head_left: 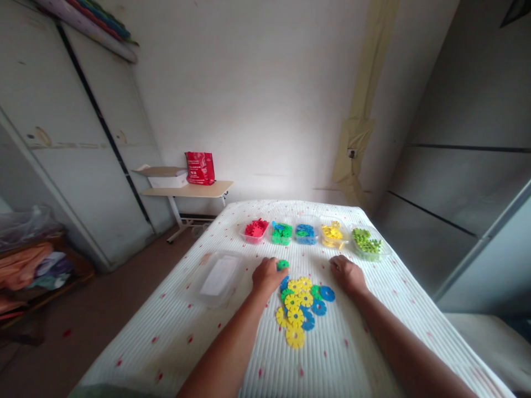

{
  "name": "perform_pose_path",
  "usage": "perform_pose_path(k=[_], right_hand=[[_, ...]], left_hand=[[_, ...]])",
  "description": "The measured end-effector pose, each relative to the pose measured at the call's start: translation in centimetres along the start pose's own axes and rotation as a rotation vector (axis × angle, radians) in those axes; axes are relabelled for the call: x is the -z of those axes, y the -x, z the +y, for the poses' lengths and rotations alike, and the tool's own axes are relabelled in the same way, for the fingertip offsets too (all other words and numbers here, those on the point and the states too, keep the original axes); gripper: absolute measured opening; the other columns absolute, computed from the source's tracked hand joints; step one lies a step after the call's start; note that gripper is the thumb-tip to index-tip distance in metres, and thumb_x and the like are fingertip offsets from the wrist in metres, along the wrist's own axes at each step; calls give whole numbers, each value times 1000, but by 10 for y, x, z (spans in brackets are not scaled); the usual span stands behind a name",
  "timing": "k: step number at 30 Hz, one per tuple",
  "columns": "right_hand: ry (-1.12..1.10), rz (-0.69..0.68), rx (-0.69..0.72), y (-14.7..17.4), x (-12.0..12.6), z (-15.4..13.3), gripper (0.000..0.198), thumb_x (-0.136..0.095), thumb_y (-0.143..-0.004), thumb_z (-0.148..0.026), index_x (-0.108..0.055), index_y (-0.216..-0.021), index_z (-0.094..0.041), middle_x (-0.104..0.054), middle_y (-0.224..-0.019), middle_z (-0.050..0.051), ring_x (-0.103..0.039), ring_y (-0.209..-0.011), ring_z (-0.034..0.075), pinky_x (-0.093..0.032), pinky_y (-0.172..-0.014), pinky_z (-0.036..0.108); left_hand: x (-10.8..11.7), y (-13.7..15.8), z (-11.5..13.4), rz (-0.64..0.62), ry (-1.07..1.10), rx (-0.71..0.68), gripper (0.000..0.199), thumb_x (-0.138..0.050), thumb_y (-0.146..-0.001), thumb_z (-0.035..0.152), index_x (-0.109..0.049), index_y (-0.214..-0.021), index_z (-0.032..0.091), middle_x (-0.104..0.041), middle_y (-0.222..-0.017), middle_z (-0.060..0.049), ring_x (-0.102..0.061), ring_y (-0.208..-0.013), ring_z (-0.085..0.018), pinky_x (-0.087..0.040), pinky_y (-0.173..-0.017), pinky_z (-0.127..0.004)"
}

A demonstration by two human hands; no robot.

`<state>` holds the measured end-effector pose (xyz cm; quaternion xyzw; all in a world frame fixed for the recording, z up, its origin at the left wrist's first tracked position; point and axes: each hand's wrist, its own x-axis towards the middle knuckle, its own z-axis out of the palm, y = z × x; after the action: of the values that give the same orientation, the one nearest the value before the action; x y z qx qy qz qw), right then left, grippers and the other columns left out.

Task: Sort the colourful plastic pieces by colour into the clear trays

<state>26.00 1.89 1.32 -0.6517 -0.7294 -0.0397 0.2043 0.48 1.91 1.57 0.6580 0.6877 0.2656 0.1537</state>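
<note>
My left hand (265, 275) pinches a green notched plastic disc (283, 265) between thumb and fingers, at the far end of a loose pile. That pile holds yellow discs (295, 317), blue discs (319, 307) and a few green ones, lying flat and overlapping on the cloth. To the right of the pile, my right hand (348, 272) rests with fingers curled in; no disc shows in it. Beyond both hands stands a row of clear tubs: red pieces (256, 228), green and blue discs (282, 232), blue discs (306, 232), yellow pieces (332, 231) and light green pieces (365, 241).
A clear plastic box or lid (218, 279) with a white paper lies left of my left hand. The bed or table has a ribbed white cover (166, 331). Behind, a small side table (207, 189) carries a white box (168, 178) and a red bag (200, 168).
</note>
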Motion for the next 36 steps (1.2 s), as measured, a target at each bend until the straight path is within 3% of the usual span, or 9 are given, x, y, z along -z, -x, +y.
perform_pose_path(k=[4, 7, 12, 16, 21, 27, 32, 36], right_hand=[[-56, 101, 91, -49, 15, -41, 27, -41, -87, -21, -65, -98, -19, -66, -100, 6, -59, -91, 16, -41, -75, 22], [-7, -60, 198, -103, 17, -90, 29, -42, -89, -26, -63, -108, -22, -63, -113, 6, -53, -107, 17, -40, -84, 23], [84, -236, 181, -171, -13, -141, 26, -58, -79, -28, -67, -102, -22, -67, -105, 8, -56, -103, 21, -44, -77, 26], [159, -335, 152, -191, -43, -147, 29, -64, -73, -31, -68, -98, -18, -67, -103, 13, -57, -102, 26, -46, -76, 31], [166, -355, 163, -199, -63, -144, 26, -53, -82, -24, -67, -102, -14, -64, -109, 17, -57, -105, 27, -45, -79, 34], [115, -312, 136, -208, -58, -133, 30, -40, -88, -16, -63, -108, -15, -64, -110, 17, -59, -103, 25, -44, -79, 33], [22, -306, 98, -217, -47, -131, 29, -49, -82, -16, -61, -108, -18, -66, -107, 10, -61, -98, 20, -45, -76, 26], [-67, -342, 39, -220, -53, -140, 23, -55, -79, -17, -64, -101, -16, -68, -96, 7, -63, -89, 17, -46, -71, 22]], left_hand=[[0, 3, -17, 28, 190, -66, 23, -61, -71, 31, -67, -89, 18, -64, -79, -2, -59, -77, -16, -42, -70, -24], [-2, 3, -29, 46, 232, -57, 21, -57, -74, 25, -66, -91, 17, -65, -80, -1, -59, -76, -13, -43, -72, -23], [-7, 2, -38, 86, 347, -41, 20, -50, -74, 16, -66, -86, 16, -67, -83, -3, -60, -78, -14, -44, -74, -23], [-9, 1, -41, 65, 413, -25, 18, -48, -73, 17, -65, -80, 17, -65, -77, -1, -58, -73, -13, -44, -69, -23], [-8, 1, -41, 31, 465, 4, 18, -47, -74, 20, -65, -76, 18, -65, -75, 0, -57, -69, -12, -44, -66, -22], [-8, 1, -41, 41, 474, 15, 18, -48, -75, 21, -65, -76, 17, -64, -73, 0, -57, -68, -12, -43, -65, -22], [-7, 1, -40, 44, 472, 5, 19, -47, -76, 22, -65, -74, 17, -64, -72, 0, -58, -68, -12, -42, -65, -22], [-8, 1, -42, 35, 449, 9, 18, -47, -77, 23, -64, -75, 17, -65, -73, -1, -58, -69, -12, -43, -65, -21]])
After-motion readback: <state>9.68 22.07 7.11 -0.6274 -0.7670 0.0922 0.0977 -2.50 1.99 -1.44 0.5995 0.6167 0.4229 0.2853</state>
